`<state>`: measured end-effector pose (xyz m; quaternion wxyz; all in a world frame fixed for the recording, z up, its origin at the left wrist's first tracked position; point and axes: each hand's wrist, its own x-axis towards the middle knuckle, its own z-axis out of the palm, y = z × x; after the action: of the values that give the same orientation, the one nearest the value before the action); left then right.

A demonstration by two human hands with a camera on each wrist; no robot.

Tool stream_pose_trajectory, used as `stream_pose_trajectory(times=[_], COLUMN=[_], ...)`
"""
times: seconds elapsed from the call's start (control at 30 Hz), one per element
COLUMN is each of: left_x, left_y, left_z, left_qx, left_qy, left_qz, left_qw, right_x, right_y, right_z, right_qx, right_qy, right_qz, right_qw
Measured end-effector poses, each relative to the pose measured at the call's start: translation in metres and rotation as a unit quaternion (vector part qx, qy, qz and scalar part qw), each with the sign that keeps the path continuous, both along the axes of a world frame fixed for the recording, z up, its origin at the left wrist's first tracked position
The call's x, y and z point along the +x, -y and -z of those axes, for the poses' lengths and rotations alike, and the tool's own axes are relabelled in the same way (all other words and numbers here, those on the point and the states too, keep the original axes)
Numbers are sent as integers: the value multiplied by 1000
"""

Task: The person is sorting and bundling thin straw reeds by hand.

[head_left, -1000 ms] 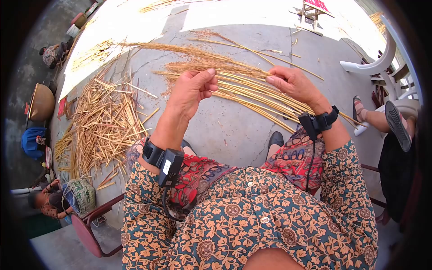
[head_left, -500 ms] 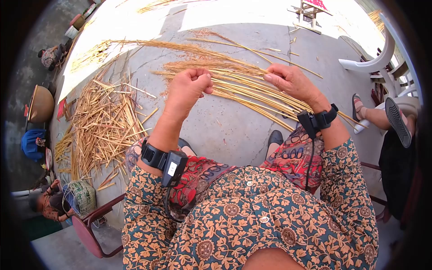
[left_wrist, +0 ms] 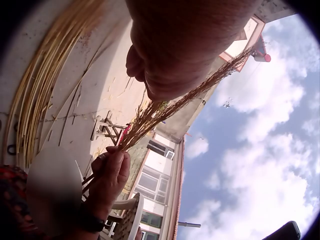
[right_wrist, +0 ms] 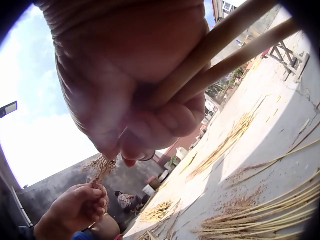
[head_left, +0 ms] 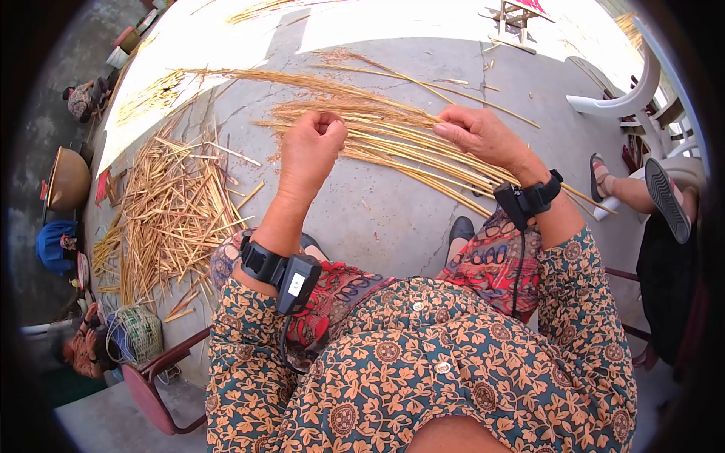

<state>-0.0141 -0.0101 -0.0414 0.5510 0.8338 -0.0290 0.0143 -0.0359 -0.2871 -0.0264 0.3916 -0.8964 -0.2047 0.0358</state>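
My right hand point(head_left: 481, 138) grips a couple of broomcorn stalks point(right_wrist: 220, 42), which run through its curled fingers in the right wrist view. From that hand their long feathery heads point(head_left: 302, 78) stretch away to the left. My left hand point(head_left: 311, 149) is curled, thumb against fingers, beside the heads. Wispy strands point(left_wrist: 152, 112) come out at its fingertips in the left wrist view, and a tuft point(right_wrist: 102, 167) rises from its pinch in the right wrist view. Below both hands, a row of broomcorn stalks point(head_left: 423, 164) lies on the concrete, its brushy ends to the left.
A heap of short cut stalks point(head_left: 177, 208) covers the floor at left. A wooden stool point(head_left: 516, 26) stands far ahead, with white plastic chairs point(head_left: 642, 106) at right. Another person's legs point(head_left: 634, 198) reach in there. A wicker basket point(head_left: 136, 332) sits at lower left.
My left hand has turned over, back upward, and drawn slightly left, widening the gap between the hands. My right hand has shifted a little left, still gripping the stalks.
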Motion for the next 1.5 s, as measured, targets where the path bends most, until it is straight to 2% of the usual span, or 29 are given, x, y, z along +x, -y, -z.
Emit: stream_pose_trajectory(times=[0.1,0.2,0.3,0.4,0.5,0.6,0.8,1.1,1.3,1.5], left_x=[-3,3,-3,-13,-5,-4,0,-1,-4,-3], left_y=[-1,-14,-9,-1,2,9,11,10,12,16], left_z=[-16,-12,-11,-20,-8,-7,-8,-11,-11,-10], left_qx=[-100,-180,-259,-340,-301,-330,-302,-234,-222,-145], left_qy=[-74,-194,-221,-215,-173,-163,-164,-170,-167,-124], left_qz=[-30,38,104,144,119,126,109,102,84,76], left_qw=[992,964,934,904,930,921,933,952,957,979], right_x=[1,1,2,0,2,2,3,5,6,5], right_y=[1,2,4,1,-4,-10,-15,-13,-13,-13], right_z=[-4,-5,-1,-6,-1,-5,-7,-4,-5,-6], right_qx=[-2,-1,22,22,42,24,8,-23,3,-28], right_qy=[-55,-40,-29,-72,-46,-91,-80,-54,-52,-48], right_qz=[18,20,22,35,3,15,14,12,28,23], right_qw=[998,999,999,997,998,995,997,998,998,998])
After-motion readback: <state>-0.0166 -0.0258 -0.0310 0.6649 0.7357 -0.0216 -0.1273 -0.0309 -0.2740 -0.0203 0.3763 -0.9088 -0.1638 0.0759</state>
